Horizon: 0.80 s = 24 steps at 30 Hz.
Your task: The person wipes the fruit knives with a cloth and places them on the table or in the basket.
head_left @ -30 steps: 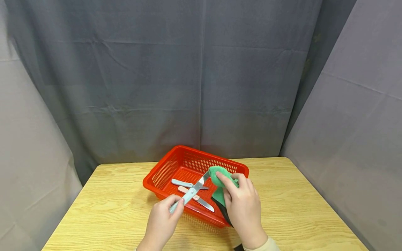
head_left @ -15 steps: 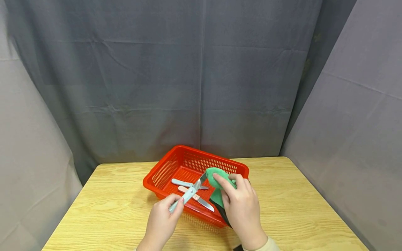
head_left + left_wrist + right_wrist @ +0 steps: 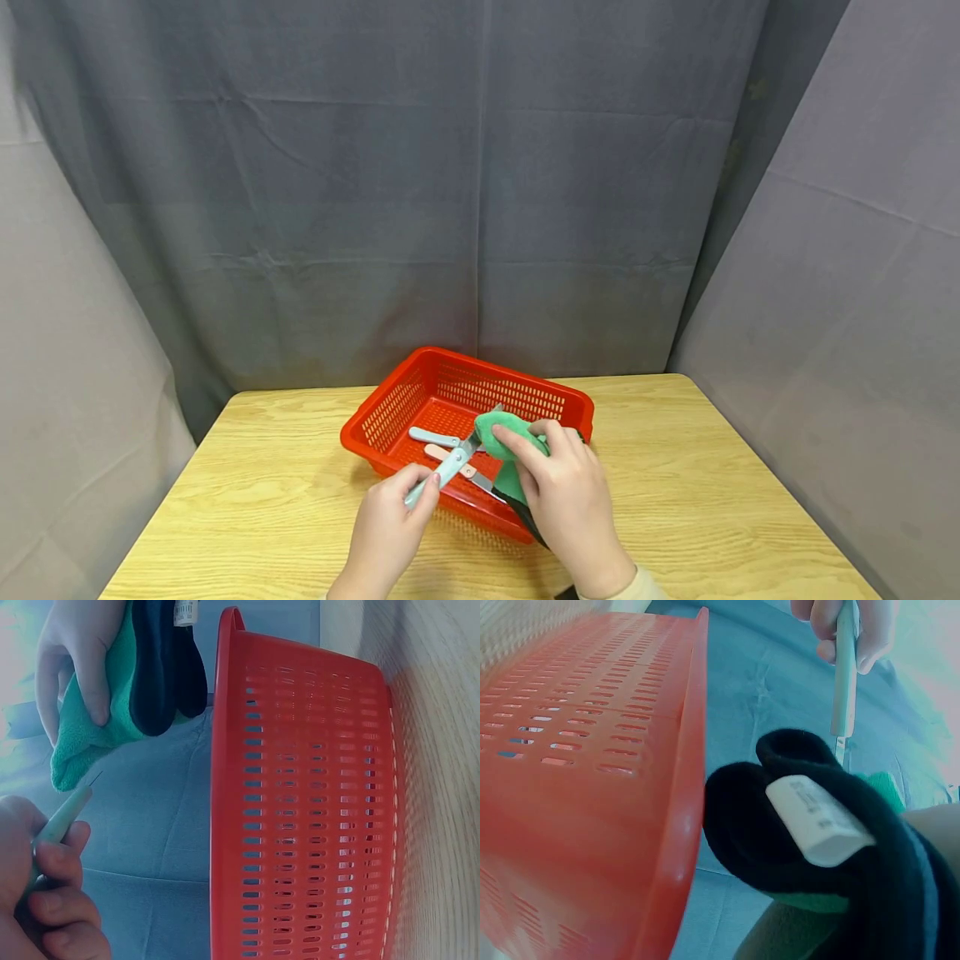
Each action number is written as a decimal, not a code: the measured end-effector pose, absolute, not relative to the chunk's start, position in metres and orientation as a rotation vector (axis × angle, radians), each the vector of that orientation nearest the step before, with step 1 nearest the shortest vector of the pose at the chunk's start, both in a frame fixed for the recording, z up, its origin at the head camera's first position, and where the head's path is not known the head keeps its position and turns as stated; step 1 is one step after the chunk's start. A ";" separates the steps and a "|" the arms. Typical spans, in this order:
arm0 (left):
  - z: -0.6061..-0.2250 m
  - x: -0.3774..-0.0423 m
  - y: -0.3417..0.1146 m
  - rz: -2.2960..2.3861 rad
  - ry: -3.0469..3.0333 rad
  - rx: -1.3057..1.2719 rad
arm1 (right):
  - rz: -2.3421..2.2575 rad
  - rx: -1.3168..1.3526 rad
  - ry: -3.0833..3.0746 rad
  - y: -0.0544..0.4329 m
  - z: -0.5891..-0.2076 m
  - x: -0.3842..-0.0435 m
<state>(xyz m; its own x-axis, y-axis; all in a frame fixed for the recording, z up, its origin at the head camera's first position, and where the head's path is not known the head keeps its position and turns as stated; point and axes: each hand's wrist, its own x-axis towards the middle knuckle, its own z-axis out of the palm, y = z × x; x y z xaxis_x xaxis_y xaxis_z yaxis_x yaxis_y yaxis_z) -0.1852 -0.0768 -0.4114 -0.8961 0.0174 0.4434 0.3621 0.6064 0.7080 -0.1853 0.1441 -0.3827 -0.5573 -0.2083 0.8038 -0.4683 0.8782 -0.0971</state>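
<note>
My left hand [image 3: 387,527] grips the pale blue handle of a folding knife [image 3: 444,477], its blade out and pointing up and away to the right. With my right hand [image 3: 568,492] I pinch a green cloth [image 3: 512,433] with a dark edge around the blade, hiding most of it; only the tip and the part near the handle show. In the right wrist view a white label [image 3: 817,820] hangs from the cloth's dark edge. Below, in the red basket [image 3: 397,367], lie a second pale blue knife [image 3: 435,437] and a pink-handled knife [image 3: 480,481], partly covered by the cloth.
The slotted plastic basket stands on a light wooden table [image 3: 262,483], right under both hands. A grey curtain [image 3: 360,192] hangs behind the table's far edge, with paler cloth walls at left and right.
My right hand has slid the cloth down the blade toward the handle, leaving the tip showing beyond it. My left hand and the knife have stayed in place.
</note>
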 end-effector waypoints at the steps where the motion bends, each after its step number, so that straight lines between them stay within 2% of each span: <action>1: -0.412 -0.185 -0.077 -1.199 -2.441 -0.305 | 0.379 0.496 -2.175 0.144 -0.383 -0.185; 24: -0.411 -0.184 -0.078 -1.178 -2.418 -0.317 | 0.390 0.537 -2.188 0.138 -0.388 -0.186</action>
<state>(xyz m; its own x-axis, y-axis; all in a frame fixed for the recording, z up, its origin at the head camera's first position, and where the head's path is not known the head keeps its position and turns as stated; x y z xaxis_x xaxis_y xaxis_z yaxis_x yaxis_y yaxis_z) -0.1841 -0.0775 -0.4107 -0.8814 0.0169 0.4721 0.3822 0.6130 0.6915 -0.1861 0.1384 -0.3879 -0.5646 -0.2434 0.7887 -0.5009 0.8605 -0.0931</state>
